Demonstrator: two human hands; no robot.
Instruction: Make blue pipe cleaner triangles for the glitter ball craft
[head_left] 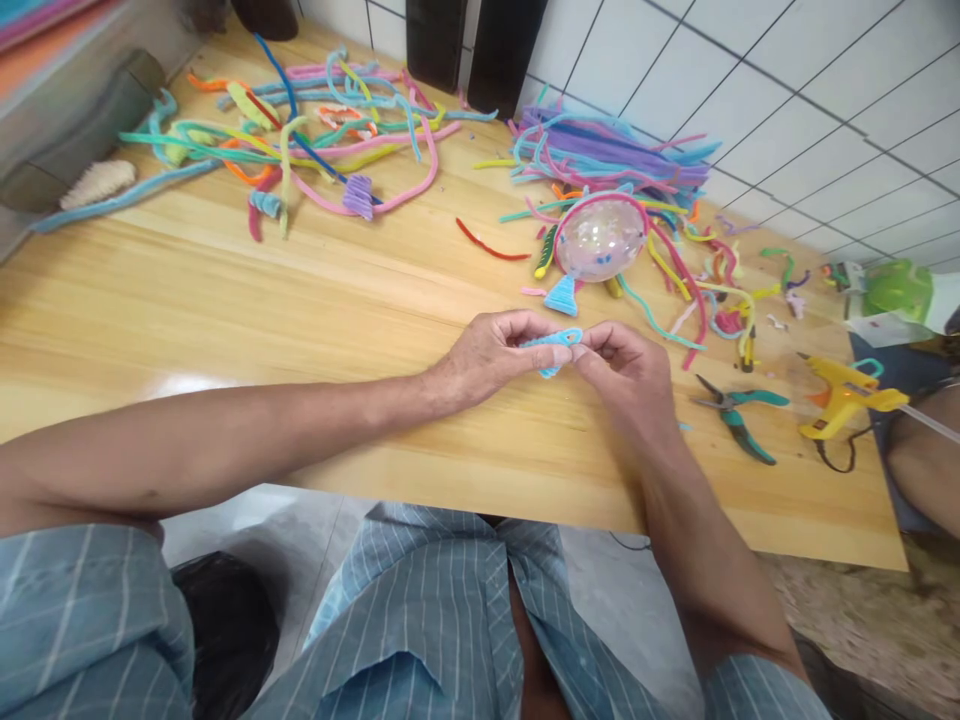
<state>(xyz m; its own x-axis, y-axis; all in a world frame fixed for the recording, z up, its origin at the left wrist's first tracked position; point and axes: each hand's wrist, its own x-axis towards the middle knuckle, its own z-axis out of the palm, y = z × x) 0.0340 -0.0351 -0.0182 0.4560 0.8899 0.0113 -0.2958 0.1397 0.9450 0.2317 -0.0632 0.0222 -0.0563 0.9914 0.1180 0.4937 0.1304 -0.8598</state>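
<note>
My left hand (491,355) and my right hand (626,365) meet over the wooden table (225,310), both pinching a small light-blue pipe cleaner piece (553,340) bent into a folded shape. The fingers of both hands are closed on it from either side. Just beyond my hands lies another light-blue folded piece (561,296) next to a clear ball (600,238) ringed with a pink pipe cleaner.
Heaps of coloured pipe cleaners lie at the far left (300,130) and behind the ball (607,150). Teal-handled pliers (735,415) and a yellow glue gun (844,395) lie to the right. Another person's arm (926,470) shows at the right edge.
</note>
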